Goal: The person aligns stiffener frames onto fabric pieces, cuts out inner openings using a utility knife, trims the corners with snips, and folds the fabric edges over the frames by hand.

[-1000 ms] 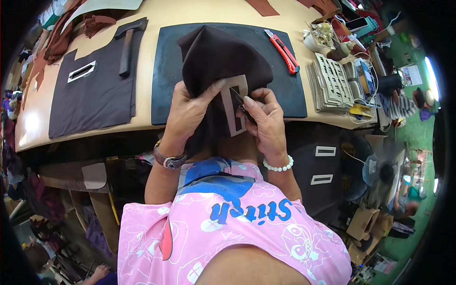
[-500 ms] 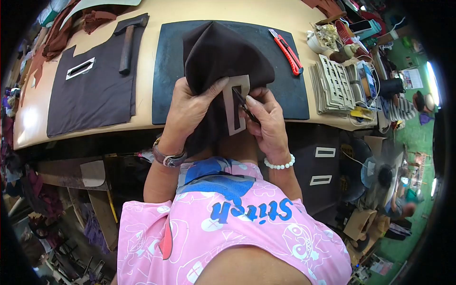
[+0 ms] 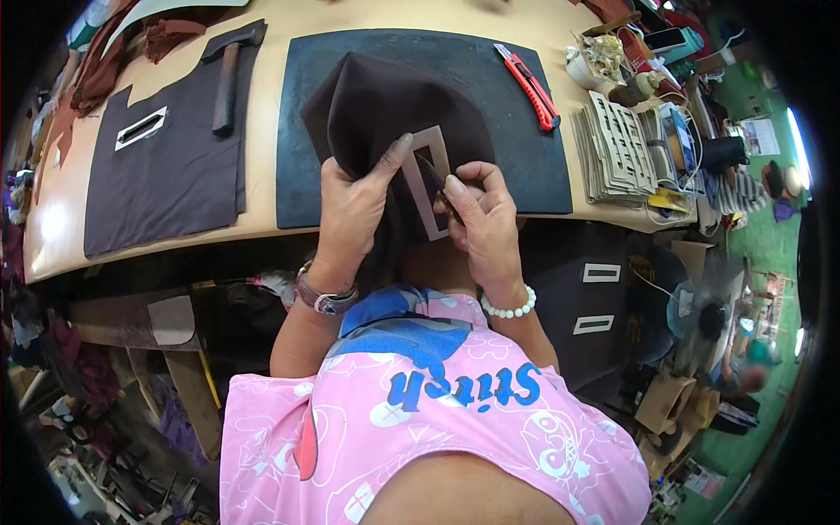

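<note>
Dark brown cloth (image 3: pixel 398 101) is bunched up over the front of the black mat. On it lies a beige rectangular frame piece (image 3: pixel 429 201) with a long slot. My left hand (image 3: pixel 354 206) is closed on the cloth, its thumb pressing near the frame's upper left edge. Small dark pointed snips (image 3: pixel 449 199) are pinched in my right hand (image 3: pixel 487 223). Their tip points up and left into the slot; whether the blades touch the cloth I cannot tell. My right fingers hide most of the handles.
A red box cutter (image 3: pixel 529 87) rests on the black mat (image 3: pixel 306 79). Left of it, a hammer (image 3: pixel 227 87) lies on flat brown cloth (image 3: pixel 175 192). Stacked beige slotted pieces (image 3: pixel 612 153) stand at right, below a white tub (image 3: pixel 584 70). Brown cloth with two frames (image 3: pixel 602 273) hangs below the table.
Both hands, the cloth and the frame have shifted slightly left. The frame is tilted more, and the cloth's fold leans further left. The snips' tip stays within the slot.
</note>
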Tool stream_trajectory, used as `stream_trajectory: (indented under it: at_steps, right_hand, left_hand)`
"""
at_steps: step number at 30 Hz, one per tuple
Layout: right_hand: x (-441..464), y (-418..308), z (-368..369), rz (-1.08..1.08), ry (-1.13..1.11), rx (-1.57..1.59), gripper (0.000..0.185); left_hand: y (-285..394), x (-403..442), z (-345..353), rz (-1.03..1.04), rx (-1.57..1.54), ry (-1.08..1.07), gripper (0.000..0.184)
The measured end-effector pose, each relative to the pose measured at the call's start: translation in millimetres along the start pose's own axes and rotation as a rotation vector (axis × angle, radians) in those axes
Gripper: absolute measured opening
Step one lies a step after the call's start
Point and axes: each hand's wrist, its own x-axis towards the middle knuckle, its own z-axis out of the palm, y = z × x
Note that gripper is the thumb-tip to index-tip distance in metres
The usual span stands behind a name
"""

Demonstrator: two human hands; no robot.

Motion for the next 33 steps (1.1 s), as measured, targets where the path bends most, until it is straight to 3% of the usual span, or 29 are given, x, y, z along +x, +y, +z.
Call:
stream_trajectory:
  at_steps: [16,23,33]
  right_hand:
    - [-8.5,18.7,16.0,-0.141,0.133,0.163,0.020]
    - [-7.6,21.6,8.4,-0.079,0.108,0.207,0.016]
    - [-1.9,19.8,5.6,-0.171,0.123,0.163,0.018]
  left_hand:
    - [-21.7,-10.6,27.6,0.186,-0.081,0.224,0.012]
    - [-27.5,-10.6,27.9,0.152,-0.150,0.223,0.010]
    - [-25.1,-9.6,27.8,0.109,-0.149,0.164,0.014]
